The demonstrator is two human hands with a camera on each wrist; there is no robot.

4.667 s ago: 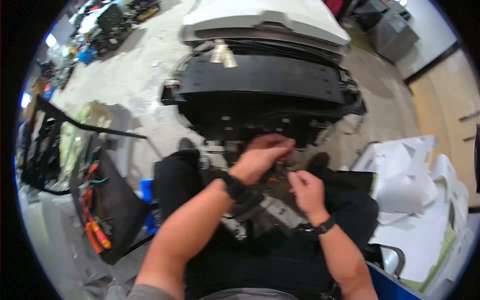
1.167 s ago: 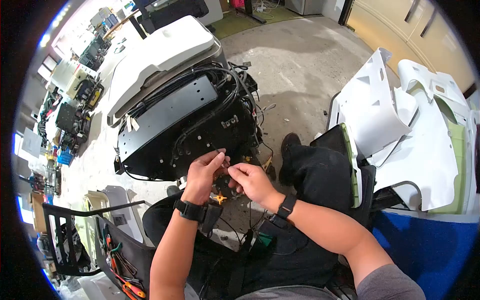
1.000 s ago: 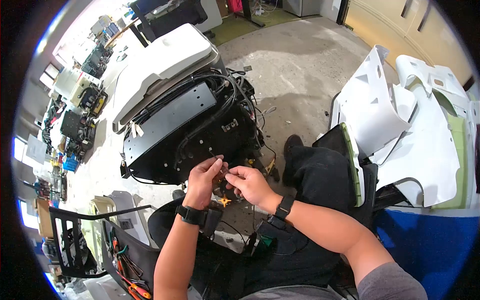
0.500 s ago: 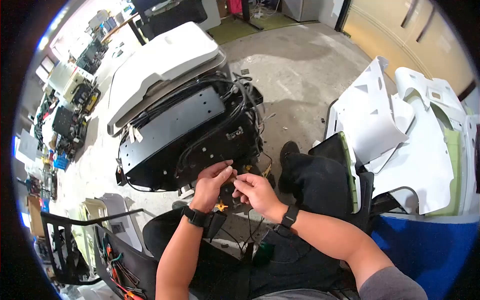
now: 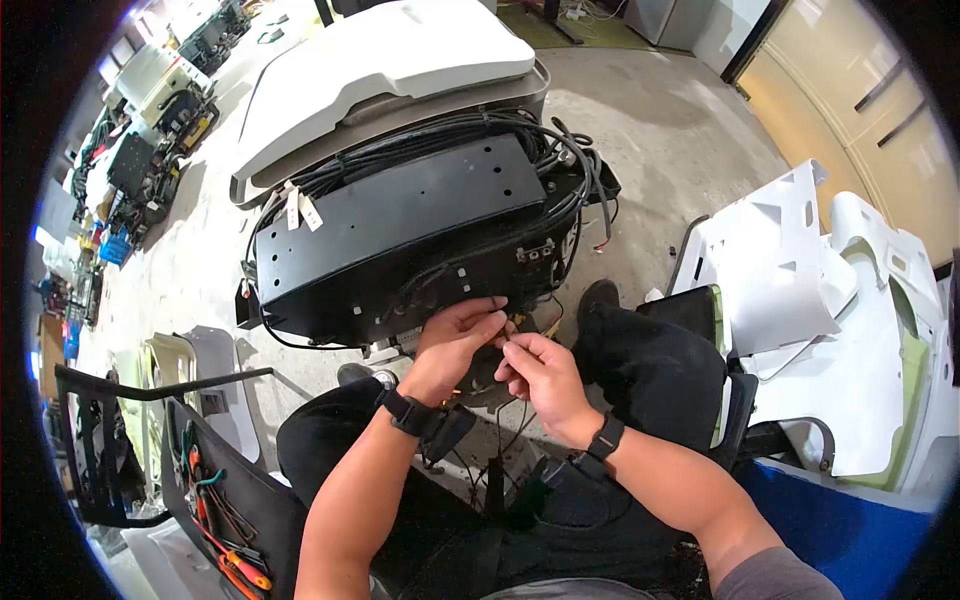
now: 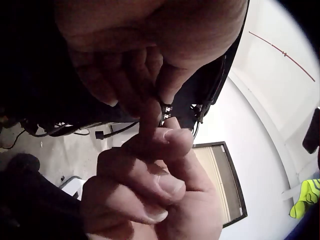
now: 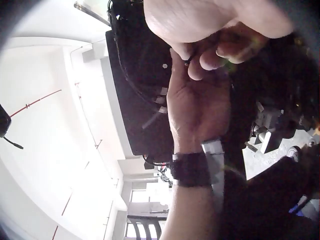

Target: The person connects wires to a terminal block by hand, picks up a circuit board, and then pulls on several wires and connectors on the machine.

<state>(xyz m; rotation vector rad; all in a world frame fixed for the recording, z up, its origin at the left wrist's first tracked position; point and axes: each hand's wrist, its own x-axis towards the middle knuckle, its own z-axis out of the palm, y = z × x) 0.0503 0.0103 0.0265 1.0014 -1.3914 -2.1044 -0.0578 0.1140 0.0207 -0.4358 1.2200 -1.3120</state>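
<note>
You had both hands close together, low in front of the near side of a black box (image 5: 400,215), their fingertips nearly meeting. Your left hand (image 5: 450,350) pinched a small thin piece (image 5: 509,339) between thumb and fingers, and your right hand (image 5: 548,382) gripped it too, thumb against forefinger, the other fingers curled in. The piece was too small and too shaded by your fingers for its kind to be told. The 2 pinches probably shared the work of steadying something so slight, and keeping it centred likely let you see it between your knees.

Just beyond, dark cables (image 5: 490,125) ran in a bundle along the far edge of the box, below a white cover (image 5: 400,50), perhaps gathered there to leave the near face accessible. 2 pale tags (image 5: 302,207) hung at the left end of the bundle.

On your left, hand tools, among them an orange-handled tool (image 5: 247,572), lay on a dark panel (image 5: 265,500), seemingly placed within easy reach. On your right, white moulded shells (image 5: 765,275) leaned and lay together, likely set aside so your arms had room. A blue surface (image 5: 850,520) showed at the near right, beside your right arm.
</note>
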